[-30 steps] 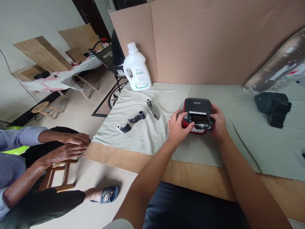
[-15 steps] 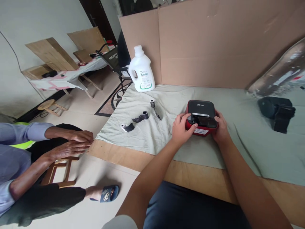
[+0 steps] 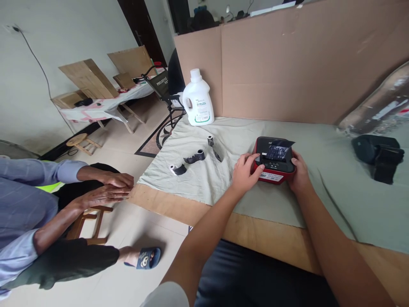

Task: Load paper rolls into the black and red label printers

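A small red and black label printer (image 3: 275, 171) rests on the cloth-covered table. From its top slot a dark printed strip (image 3: 277, 151) sticks up and leans to the right. My left hand (image 3: 247, 172) grips the printer's left side, thumb near the front edge and fingers on the top. On the opposite side, my right hand (image 3: 299, 170) is wrapped round the right edge, some fingers hidden behind it. Left of the printer lie three small rolls of black strip: one roll (image 3: 179, 170) nearest the edge, a middle roll (image 3: 195, 157) and a far roll (image 3: 211, 141).
A white detergent bottle (image 3: 200, 102) stands at the back left, before a tall cardboard screen (image 3: 271, 76). At the right lie a dark strapped object (image 3: 378, 153) and a plastic-wrapped bundle (image 3: 380, 102). Another person's hands (image 3: 108, 187) rest by the table's left corner.
The dark printed strip has come out of the printer's top and now stands above it. Both hands keep their hold. The whole view has shifted slightly.
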Demonstrator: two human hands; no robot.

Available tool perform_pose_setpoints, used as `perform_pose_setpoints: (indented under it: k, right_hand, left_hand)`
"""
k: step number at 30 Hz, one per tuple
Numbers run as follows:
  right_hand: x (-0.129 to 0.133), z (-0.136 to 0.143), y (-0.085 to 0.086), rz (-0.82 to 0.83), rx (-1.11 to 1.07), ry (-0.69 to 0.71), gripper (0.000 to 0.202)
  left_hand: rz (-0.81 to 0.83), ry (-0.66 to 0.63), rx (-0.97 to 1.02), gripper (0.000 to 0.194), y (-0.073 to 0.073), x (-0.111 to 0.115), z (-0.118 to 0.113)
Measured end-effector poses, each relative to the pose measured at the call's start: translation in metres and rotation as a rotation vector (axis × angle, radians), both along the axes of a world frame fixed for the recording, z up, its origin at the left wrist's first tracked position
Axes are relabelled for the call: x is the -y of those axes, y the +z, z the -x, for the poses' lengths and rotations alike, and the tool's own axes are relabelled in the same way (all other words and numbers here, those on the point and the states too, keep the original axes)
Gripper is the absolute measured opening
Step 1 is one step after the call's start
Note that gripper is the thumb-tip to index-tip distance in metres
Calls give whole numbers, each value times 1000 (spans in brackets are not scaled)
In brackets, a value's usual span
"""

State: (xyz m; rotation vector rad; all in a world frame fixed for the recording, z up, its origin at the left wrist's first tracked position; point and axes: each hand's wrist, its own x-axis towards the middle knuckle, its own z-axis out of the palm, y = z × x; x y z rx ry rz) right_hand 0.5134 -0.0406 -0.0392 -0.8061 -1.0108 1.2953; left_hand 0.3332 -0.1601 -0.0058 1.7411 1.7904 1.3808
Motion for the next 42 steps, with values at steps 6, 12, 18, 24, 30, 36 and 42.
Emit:
perform_pose_setpoints:
  k: [6,12,18,24,30,36,42]
  right_hand:
    - [-1,1,-1,-5,-27,-21,41]
    - [2,0,1,-7,-33,6,41]
    - [-1,0,0,5,-30,-1,40]
    - [-7,-2,-4,-10,-27,19,40]
    - [-6,-2,-4,-1,-35,25,40]
    - [-6,-1,-4,5,-47,27,41]
    - [-5,-1,-3,4,-52,35,39]
  left_hand:
    - [-32,2,-14,37,1,1,1]
    - [-79,246,-138,27,19,5,38]
    - [299,651,-301,36,61,-29,142]
    - [740,397,-475,47,74,-78,183]
    - [752,399,-543,42,68,-91,178]
    - [708,415,-553,30,64,-94,173]
    - [584,381,-558,28,76,-66,152]
